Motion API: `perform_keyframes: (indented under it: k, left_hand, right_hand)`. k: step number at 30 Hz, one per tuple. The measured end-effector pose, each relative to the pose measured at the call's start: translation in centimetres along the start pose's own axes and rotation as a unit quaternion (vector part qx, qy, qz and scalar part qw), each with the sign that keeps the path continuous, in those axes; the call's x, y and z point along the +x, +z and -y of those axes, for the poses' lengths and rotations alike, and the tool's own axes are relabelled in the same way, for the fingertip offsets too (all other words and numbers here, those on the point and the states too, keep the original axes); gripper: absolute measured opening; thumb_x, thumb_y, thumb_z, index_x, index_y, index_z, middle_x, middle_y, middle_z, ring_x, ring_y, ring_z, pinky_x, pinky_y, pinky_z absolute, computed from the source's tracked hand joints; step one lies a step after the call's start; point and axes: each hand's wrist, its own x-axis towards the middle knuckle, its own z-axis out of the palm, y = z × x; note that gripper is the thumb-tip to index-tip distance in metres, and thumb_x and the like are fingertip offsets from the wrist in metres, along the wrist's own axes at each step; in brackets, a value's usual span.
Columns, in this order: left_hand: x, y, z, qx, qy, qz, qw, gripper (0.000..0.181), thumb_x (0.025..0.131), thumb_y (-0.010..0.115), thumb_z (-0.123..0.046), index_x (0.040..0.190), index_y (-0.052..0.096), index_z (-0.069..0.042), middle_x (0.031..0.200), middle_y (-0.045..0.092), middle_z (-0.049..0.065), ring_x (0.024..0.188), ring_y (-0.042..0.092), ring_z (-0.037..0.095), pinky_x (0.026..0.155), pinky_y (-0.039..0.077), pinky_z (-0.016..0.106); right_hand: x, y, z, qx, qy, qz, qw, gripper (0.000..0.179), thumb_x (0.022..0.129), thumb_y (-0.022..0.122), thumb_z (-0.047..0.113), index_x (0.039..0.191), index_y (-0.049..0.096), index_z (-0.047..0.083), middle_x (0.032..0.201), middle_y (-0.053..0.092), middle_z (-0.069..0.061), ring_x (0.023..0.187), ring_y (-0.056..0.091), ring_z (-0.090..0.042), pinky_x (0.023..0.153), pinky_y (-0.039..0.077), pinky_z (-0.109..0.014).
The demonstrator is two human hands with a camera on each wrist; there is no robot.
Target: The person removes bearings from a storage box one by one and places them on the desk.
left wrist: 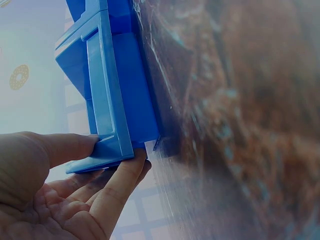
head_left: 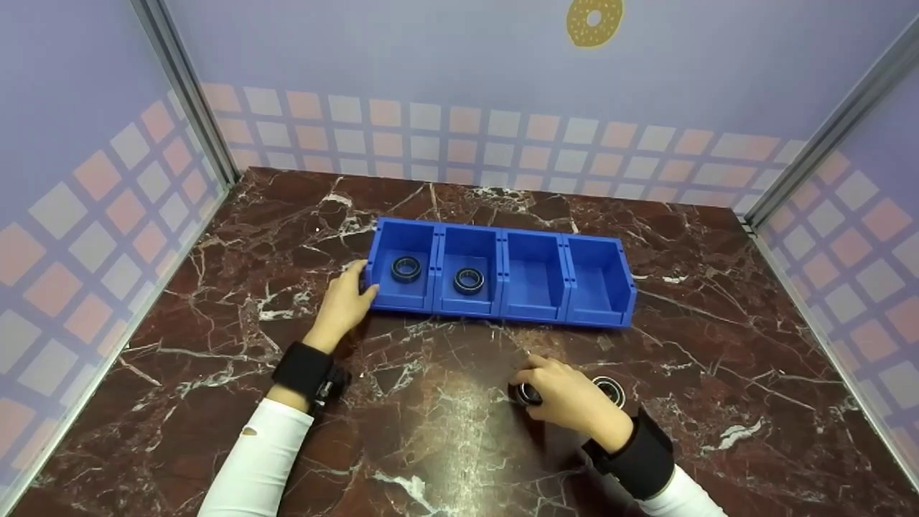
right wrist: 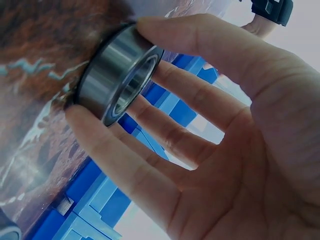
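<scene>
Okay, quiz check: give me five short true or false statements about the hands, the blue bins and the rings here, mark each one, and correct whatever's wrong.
1. The left hand grips one end of the blue bin row. True.
2. The right hand holds nothing. False: the right hand pinches a metal ring.
3. The leftmost bin holds one ring. True.
4. The two bins on the right each hold a ring. False: neither does; the second ring in the row lies in the bin next to the leftmost.
5. A loose ring lies on the table, beside the right hand. True.
</scene>
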Motion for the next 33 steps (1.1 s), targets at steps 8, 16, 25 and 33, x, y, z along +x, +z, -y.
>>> perform_keyframes:
  k: [8, 16, 25, 33]
  left_hand:
    - [-0.01, 0.02, -0.02, -0.001, 0.007, -0.004, 1.0000, 0.049, 0.098, 0.063, -0.001, 0.142, 0.048, 0.015, 0.140, 0.055, 0.036, 0.128, 0.055, 0.050, 0.110, 0.043, 0.057]
    - [-0.08, -0.02, -0.06, -0.002, 0.007, -0.005, 1.0000, 0.049, 0.099, 0.063, -0.002, 0.142, 0.048, 0.015, 0.139, 0.055, 0.036, 0.128, 0.055, 0.050, 0.110, 0.042, 0.057]
    - [-0.01, -0.06, -0.21, -0.006, -0.012, 0.006, 0.9999, 0.052, 0.100, 0.062, -0.002, 0.146, 0.044, 0.014, 0.144, 0.051, 0.035, 0.131, 0.053, 0.048, 0.110, 0.043, 0.056]
    - [-0.02, -0.05, -0.22, -0.004, -0.010, 0.005, 0.9999, 0.052, 0.100, 0.062, -0.001, 0.146, 0.045, 0.015, 0.143, 0.051, 0.036, 0.131, 0.053, 0.049, 0.110, 0.043, 0.056]
  right_hand:
    - [-0.09, 0.18, 0.15, -0.004, 0.007, -0.001, 1.0000, 0.041, 0.073, 0.085, 0.000, 0.112, 0.076, 0.002, 0.102, 0.063, -0.009, 0.091, 0.065, -0.032, 0.081, 0.057, -0.049]
    - [-0.23, 0.22, 0.40, -0.002, 0.010, -0.008, 0.9999, 0.043, 0.072, 0.081, -0.003, 0.115, 0.076, 0.002, 0.105, 0.065, -0.010, 0.093, 0.066, -0.034, 0.079, 0.058, -0.050]
    - [-0.28, 0.28, 0.41, -0.009, 0.013, -0.007, 0.9999, 0.044, 0.072, 0.081, -0.002, 0.116, 0.076, 0.002, 0.108, 0.065, -0.011, 0.092, 0.067, -0.034, 0.077, 0.058, -0.050]
    - [-0.29, 0.29, 0.29, -0.007, 0.020, -0.003, 0.9998, 0.044, 0.074, 0.083, -0.001, 0.117, 0.075, 0.002, 0.111, 0.066, -0.013, 0.091, 0.066, -0.033, 0.076, 0.058, -0.050]
